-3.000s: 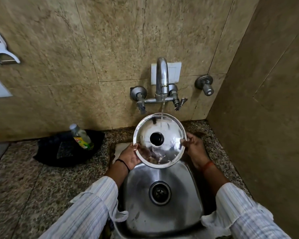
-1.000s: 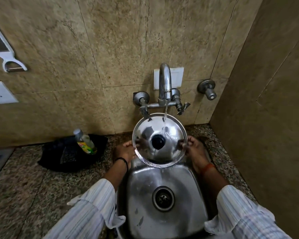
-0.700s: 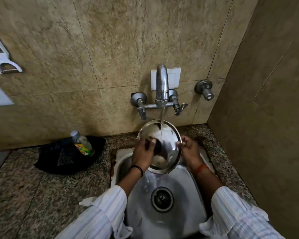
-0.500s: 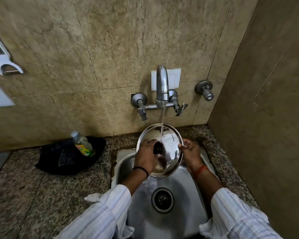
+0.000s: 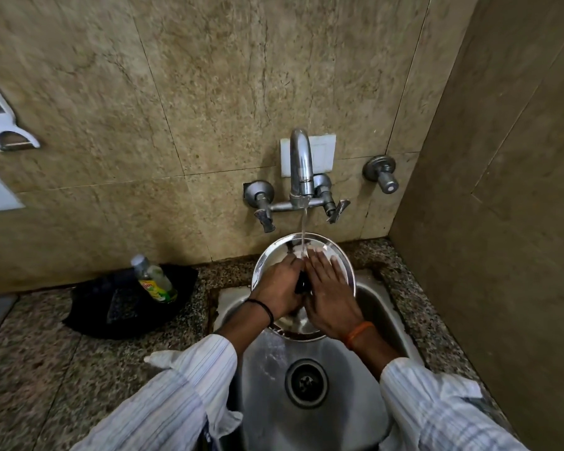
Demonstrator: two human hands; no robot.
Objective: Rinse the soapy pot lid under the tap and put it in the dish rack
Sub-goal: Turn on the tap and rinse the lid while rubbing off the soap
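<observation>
A round steel pot lid with a black knob sits tilted over the back of the sink, under the running tap. The water stream lands on the lid's upper part, beside my fingertips. My left hand grips the black knob at the lid's centre. My right hand lies flat on the lid's face with straight fingers, reaching up to the stream. Much of the lid is hidden by both hands. No dish rack is in view.
The steel sink with its drain lies below the lid. A black dish holding a dish soap bottle and a scrub pad stands on the granite counter at left. A wall closes the right side. A peeler hangs on the tiles.
My right hand has left the lid's right rim and now lies flat on its face. My left hand, earlier on the left rim, keeps its grip on the knob. The lid tilted flatter.
</observation>
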